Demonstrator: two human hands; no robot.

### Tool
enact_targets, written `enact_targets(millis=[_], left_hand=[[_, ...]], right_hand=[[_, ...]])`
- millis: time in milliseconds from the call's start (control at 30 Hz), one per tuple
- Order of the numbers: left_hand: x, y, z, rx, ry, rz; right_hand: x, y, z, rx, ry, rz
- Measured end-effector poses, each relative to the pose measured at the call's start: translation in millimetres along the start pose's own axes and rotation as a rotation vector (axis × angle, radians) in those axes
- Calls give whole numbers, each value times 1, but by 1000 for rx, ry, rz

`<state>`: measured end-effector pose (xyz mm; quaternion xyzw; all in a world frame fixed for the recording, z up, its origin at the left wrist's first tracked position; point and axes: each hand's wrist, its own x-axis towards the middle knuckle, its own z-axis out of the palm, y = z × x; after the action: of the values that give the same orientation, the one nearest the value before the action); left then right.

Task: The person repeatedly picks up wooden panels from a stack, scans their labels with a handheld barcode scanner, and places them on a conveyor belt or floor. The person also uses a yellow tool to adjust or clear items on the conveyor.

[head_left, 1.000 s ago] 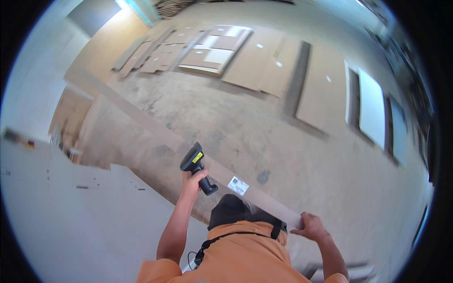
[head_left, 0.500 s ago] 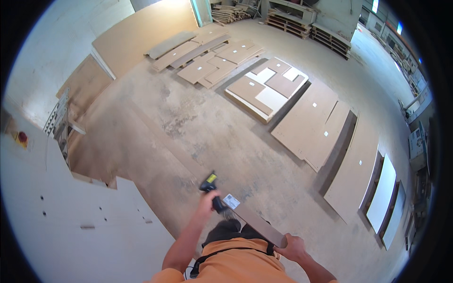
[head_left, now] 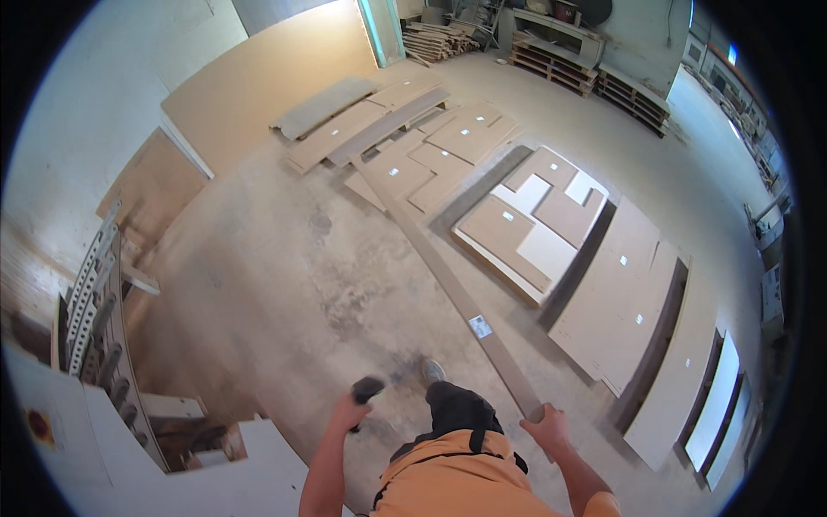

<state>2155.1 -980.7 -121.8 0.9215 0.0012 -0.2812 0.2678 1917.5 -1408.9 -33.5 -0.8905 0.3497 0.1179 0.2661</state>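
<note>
My left hand (head_left: 347, 414) is closed around a black handheld scanner (head_left: 368, 389), slightly smeared by motion, held out over the concrete floor. My right hand (head_left: 549, 429) grips the near end of a long, narrow brown board (head_left: 439, 269). From there the board slants away to the far left, and in the picture its far end overlaps the brown panels (head_left: 413, 171). A white printed label (head_left: 480, 327) is stuck on its face, some way up from my right hand. The scanner is well apart from the board and its label.
Stacks of cut panels lie to the right: a white-and-brown stack (head_left: 538, 220), a large brown stack (head_left: 616, 293) and white strips (head_left: 713, 401). At left stands a white machine (head_left: 95, 431) with a roller rail (head_left: 93, 293). Wooden pallets (head_left: 551, 67) stand at the back.
The scanner has moved away from beside the label, to the left of the board. The board has swung right toward the panel stacks, still in my right hand. My viewpoint has shifted.
</note>
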Motion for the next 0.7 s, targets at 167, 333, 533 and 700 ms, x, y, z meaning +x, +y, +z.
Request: enact_targets(millis=[167, 333, 533, 700], left_hand=[[-11, -201, -56, -516, 251, -750], [-26, -278, -102, -520, -14, -1012], [167, -277, -213, -512, -78, -865], [347, -246, -394, -512, 96, -639]], right_hand=[[141, -143, -35, 41, -11, 98], [284, -289, -19, 91, 48, 64], [472, -488, 58, 354, 62, 217], [590, -643, 112, 378, 113, 328]])
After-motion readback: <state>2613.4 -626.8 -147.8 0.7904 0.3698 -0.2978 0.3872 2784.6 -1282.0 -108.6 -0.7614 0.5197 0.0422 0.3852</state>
